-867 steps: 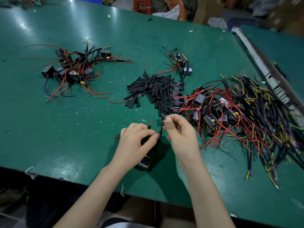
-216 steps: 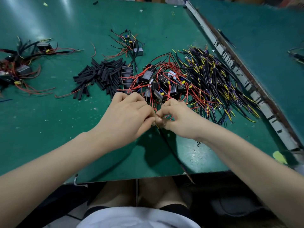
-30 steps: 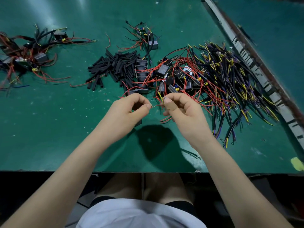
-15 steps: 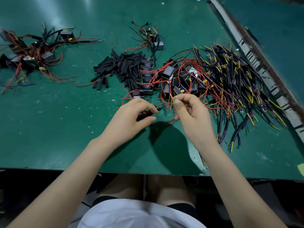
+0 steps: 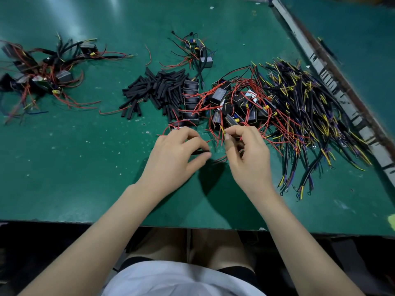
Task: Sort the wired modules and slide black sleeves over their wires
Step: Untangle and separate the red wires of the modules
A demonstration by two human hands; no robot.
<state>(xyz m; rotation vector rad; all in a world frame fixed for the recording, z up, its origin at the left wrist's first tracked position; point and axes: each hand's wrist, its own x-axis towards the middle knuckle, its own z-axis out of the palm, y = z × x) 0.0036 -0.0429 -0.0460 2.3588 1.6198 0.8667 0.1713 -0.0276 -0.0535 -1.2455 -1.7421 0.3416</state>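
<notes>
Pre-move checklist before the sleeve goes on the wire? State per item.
1. Left hand pinches a black sleeve: ok.
2. Right hand pinches a yellow-tipped wire: ok.
3. Wire tip lined up with the sleeve opening: not ok, they are apart.
4. Held wire free of the red wire tangle: cannot tell.
5. Spare sleeves pile beside the hands: ok.
6. Which module the wire belongs to: cannot tell.

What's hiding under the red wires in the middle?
Black modules lie under the red wires, some stacked beside the sleeve pile. Whatever sits deeper in the tangle is covered.
</notes>
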